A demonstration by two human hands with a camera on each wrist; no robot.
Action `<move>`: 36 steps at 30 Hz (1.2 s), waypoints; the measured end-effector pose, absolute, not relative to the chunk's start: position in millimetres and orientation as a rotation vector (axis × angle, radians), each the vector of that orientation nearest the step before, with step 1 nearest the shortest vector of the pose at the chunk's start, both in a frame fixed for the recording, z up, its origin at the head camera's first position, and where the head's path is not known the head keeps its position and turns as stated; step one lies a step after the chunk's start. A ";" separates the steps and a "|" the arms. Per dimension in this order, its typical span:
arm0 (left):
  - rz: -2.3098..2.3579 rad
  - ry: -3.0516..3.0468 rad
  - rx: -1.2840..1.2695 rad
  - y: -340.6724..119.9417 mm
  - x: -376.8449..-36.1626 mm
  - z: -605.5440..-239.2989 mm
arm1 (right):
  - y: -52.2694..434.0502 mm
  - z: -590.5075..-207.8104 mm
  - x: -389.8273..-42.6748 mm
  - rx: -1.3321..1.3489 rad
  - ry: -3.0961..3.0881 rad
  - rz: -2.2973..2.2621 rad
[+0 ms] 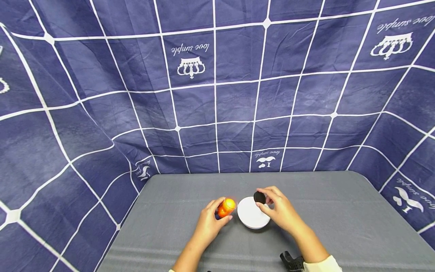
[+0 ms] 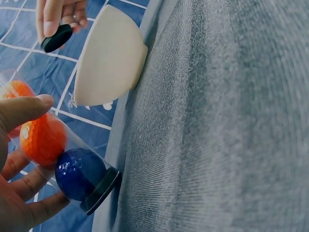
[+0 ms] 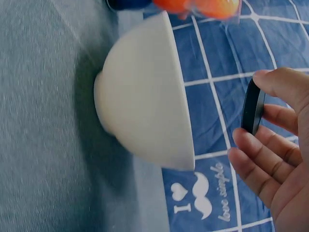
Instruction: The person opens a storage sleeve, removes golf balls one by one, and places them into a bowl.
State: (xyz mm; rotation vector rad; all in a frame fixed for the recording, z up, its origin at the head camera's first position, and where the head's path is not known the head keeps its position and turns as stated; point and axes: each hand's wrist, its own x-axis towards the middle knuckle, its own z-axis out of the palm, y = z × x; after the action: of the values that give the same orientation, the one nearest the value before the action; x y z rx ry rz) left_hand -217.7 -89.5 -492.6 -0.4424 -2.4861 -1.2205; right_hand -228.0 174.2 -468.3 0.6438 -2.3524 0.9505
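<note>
A clear tube (image 2: pixel 77 133) holds orange golf balls (image 2: pixel 43 139) and a dark blue ball (image 2: pixel 80 174) above a black base cap. My left hand (image 1: pixel 210 219) grips the tube, thumb on one side and fingers on the other. Its top end has no cap on it. My right hand (image 1: pixel 280 209) pinches a round black cap (image 3: pixel 253 107) between thumb and fingertips, above the far right rim of the bowl. The white bowl (image 1: pixel 253 217) stands upright between the two hands, the tube just to its left. Its inside shows nothing but white where visible.
Grey cloth covers the table (image 1: pixel 340 219). A black object (image 1: pixel 291 261), its kind unclear, is by the right wrist at the front edge. Blue curtain (image 1: pixel 234 102) with white lines rises behind and at both sides of the table.
</note>
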 end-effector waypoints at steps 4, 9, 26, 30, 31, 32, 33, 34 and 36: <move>-1.236 -2.488 -0.426 -90.7 -218.8 -492.4 | 182.4 -470.9 -231.5 0.594 -2.362 0.952; -1.246 -2.477 -0.429 -91.3 -218.5 -492.1 | 191.8 -476.3 -235.4 0.535 -2.387 0.955; -1.240 -2.423 -0.458 -91.8 -220.3 -496.0 | 218.1 -496.9 -245.8 0.297 -2.633 0.890; -1.238 -2.423 -0.458 -91.7 -220.4 -496.6 | 222.0 -501.7 -246.5 0.260 -2.682 0.851; -1.237 -2.427 -0.459 -91.8 -220.5 -496.5 | 222.8 -502.8 -246.6 0.257 -2.689 0.843; -1.243 -2.434 -0.454 -91.8 -220.5 -496.4 | 223.4 -503.7 -246.5 0.257 -2.696 0.836; -1.246 -2.439 -0.452 -91.9 -220.6 -496.3 | 224.0 -504.6 -246.4 0.256 -2.704 0.830; -1.250 -2.445 -0.449 -92.0 -220.7 -496.1 | 224.5 -505.5 -246.4 0.256 -2.711 0.826; -1.254 -2.457 -0.446 -92.2 -220.9 -495.8 | 225.5 -506.8 -246.1 0.252 -2.734 0.821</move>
State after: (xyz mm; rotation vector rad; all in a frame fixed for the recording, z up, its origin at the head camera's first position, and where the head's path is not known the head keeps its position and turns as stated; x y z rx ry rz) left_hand -220.9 -92.2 -495.8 -0.4457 -2.4571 -1.2544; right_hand -246.1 225.5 -506.8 0.2520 -2.7335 0.8205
